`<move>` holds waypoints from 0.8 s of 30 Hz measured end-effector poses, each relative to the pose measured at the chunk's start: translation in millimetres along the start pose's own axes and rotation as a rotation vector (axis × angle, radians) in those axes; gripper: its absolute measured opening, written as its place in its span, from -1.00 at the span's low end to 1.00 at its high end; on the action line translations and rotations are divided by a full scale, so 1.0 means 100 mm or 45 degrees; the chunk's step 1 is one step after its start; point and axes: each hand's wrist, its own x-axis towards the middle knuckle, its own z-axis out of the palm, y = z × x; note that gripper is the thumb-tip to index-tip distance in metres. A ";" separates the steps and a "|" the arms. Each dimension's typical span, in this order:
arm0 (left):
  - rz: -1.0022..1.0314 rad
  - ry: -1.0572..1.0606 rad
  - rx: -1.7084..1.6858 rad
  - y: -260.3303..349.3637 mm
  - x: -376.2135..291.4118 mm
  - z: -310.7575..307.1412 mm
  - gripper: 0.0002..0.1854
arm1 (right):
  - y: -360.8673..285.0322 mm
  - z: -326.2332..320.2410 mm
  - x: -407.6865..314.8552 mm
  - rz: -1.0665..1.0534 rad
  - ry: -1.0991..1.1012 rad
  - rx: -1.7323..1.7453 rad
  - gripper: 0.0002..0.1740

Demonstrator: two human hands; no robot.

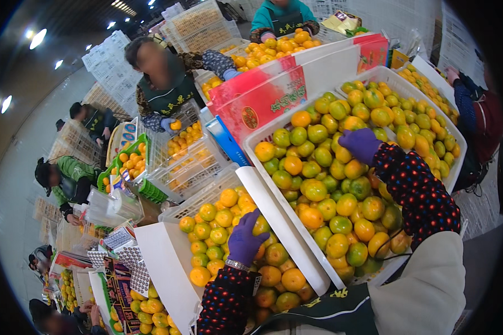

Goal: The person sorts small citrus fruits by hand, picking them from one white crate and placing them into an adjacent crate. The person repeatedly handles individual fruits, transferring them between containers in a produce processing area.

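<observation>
My left hand, in a purple glove, reaches over a white plastic crate of green-and-orange mandarins. Its thumb and fingers are spread beside one mandarin; whether they grip it is unclear. My right hand, gloved the same way, rests on the heaped mandarins in a larger white crate. The fruit beneath hides its fingertips. A white panel stands between the two heaps.
Red printed cartons stand beyond the larger crate. Another white crate of mandarins adjoins it at right. A co-worker holds an orange fruit at a clear crate. A white carton flap rises left of my left hand.
</observation>
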 end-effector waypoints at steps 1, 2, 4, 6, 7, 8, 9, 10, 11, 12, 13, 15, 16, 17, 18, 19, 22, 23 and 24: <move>0.021 0.010 0.007 -0.01 0.01 0.00 -0.16 | -0.03 -0.03 -0.02 0.043 -0.019 -0.002 -0.79; 0.013 0.006 0.038 -0.01 -0.01 0.01 -0.16 | -0.05 -0.08 -0.03 0.078 -0.106 0.012 -0.71; -0.012 -0.002 0.104 -0.01 -0.02 0.02 -0.15 | -0.05 -0.16 -0.05 0.116 -0.245 0.034 -0.56; -0.015 -0.012 0.137 -0.01 -0.02 0.03 -0.14 | 0.01 -0.25 -0.02 0.050 -0.341 0.266 -0.40; -0.012 -0.013 0.161 -0.01 -0.03 0.04 -0.13 | 0.05 -0.28 -0.01 0.053 -0.400 0.370 -0.32; -0.024 -0.024 0.144 -0.02 -0.03 0.05 -0.13 | 0.08 -0.30 -0.01 0.016 -0.413 0.570 -0.18; -0.031 -0.026 0.136 -0.02 -0.03 0.05 -0.13 | 0.11 -0.32 -0.02 -0.022 -0.434 0.709 -0.16; -0.032 -0.021 0.135 -0.03 -0.03 0.05 -0.14 | 0.13 -0.33 -0.04 -0.018 -0.465 0.829 -0.15; -0.029 -0.024 0.133 -0.03 -0.03 0.05 -0.13 | 0.13 -0.34 -0.06 -0.034 -0.496 0.957 -0.13; -0.017 -0.021 0.139 -0.04 -0.04 0.05 -0.13 | 0.09 -0.33 -0.10 0.028 -0.483 1.081 -0.15; -0.010 -0.021 0.145 -0.04 -0.04 0.04 -0.13 | 0.04 -0.32 -0.12 0.078 -0.544 1.094 -0.16; -0.031 -0.034 0.173 -0.02 -0.03 0.03 -0.07 | -0.10 -0.30 -0.14 0.122 -0.651 1.131 -0.15; -0.039 -0.006 0.173 0.00 -0.03 0.03 -0.06 | -0.25 -0.26 -0.13 0.123 -0.509 0.944 -0.06; -0.059 0.008 0.179 0.03 -0.03 0.04 -0.05 | -0.43 -0.20 -0.21 0.241 -0.286 0.740 -0.17; -0.079 0.008 0.156 0.07 -0.03 0.03 -0.02 | -0.55 -0.19 -0.23 0.271 -0.212 0.675 -0.25; 0.014 0.085 0.194 0.13 -0.02 0.02 -0.02 | -0.67 -0.19 -0.23 0.341 -0.224 0.571 -0.32; 0.133 0.184 0.261 0.32 -0.02 0.00 -0.02 | -0.90 -0.28 -0.22 0.236 -0.334 0.546 -0.42; 0.209 0.239 0.232 0.38 -0.03 -0.02 -0.04 | -0.97 -0.31 -0.30 0.146 -0.414 0.585 -0.37; 0.209 0.217 0.207 0.42 -0.03 -0.05 -0.06 | -1.06 -0.34 -0.41 0.070 -0.401 0.503 -0.33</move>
